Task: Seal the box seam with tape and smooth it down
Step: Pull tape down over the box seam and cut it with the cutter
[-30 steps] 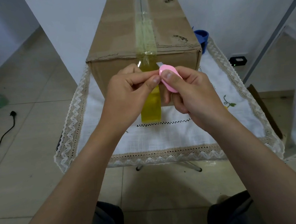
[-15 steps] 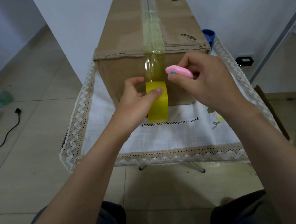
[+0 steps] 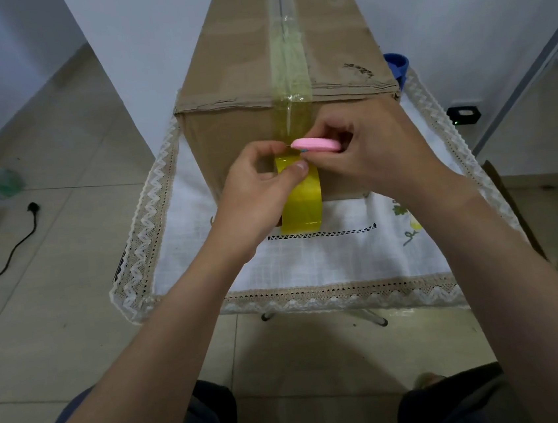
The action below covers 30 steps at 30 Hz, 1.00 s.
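A brown cardboard box (image 3: 234, 64) stands on a small table with a white lace-edged cloth (image 3: 344, 256). A strip of clear yellowish tape (image 3: 287, 62) runs along the top seam and down over the front face. My left hand (image 3: 258, 196) grips the yellow tape roll (image 3: 302, 205) against the box's front face. My right hand (image 3: 374, 153) holds a small pink cutter (image 3: 315, 145) flat, with its tip at the tape just above the roll. The lower front face of the box is hidden behind both hands.
A blue object (image 3: 396, 64) sits behind the box on the right. A black power cord (image 3: 16, 246) lies on the tiled floor at the left. White frame bars (image 3: 531, 71) stand at the right. My knees (image 3: 210, 421) show at the bottom.
The right hand drew the pink cutter away to the right, then brought it back level against the tape. The left hand shifted the roll slightly lower on the front face.
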Each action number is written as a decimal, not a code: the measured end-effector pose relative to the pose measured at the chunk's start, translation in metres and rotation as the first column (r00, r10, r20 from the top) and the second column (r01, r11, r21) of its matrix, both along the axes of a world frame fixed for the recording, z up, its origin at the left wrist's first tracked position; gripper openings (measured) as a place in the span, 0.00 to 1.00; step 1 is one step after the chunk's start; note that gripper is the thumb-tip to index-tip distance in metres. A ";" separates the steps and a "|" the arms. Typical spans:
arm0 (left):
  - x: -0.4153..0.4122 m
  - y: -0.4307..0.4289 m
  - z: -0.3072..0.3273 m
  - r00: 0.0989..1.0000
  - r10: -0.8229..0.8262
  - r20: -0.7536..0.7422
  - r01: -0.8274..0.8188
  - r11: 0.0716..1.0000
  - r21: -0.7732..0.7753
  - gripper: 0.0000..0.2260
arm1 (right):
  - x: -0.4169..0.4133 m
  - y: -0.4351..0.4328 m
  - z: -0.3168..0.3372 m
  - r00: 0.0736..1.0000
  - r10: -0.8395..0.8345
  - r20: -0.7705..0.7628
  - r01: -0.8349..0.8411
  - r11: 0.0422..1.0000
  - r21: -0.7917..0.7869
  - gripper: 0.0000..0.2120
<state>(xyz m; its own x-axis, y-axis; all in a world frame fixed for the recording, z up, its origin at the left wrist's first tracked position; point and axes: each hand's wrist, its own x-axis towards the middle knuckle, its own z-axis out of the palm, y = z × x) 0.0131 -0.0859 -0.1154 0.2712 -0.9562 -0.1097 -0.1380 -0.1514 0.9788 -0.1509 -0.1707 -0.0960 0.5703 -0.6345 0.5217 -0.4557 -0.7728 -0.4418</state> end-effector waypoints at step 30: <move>0.001 0.005 -0.001 0.998 -0.063 0.002 0.063 0.995 -0.076 0.19 | 0.031 0.006 0.033 0.972 -0.009 -0.233 0.026 0.997 0.069 0.07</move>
<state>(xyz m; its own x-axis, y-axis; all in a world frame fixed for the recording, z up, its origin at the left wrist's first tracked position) 0.0146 -0.0810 -0.1160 0.2098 -0.9771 -0.0358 -0.1448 -0.0673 0.9872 -0.1201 -0.1644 -0.0628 0.6590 -0.6762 0.3293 -0.5654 -0.7341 -0.3761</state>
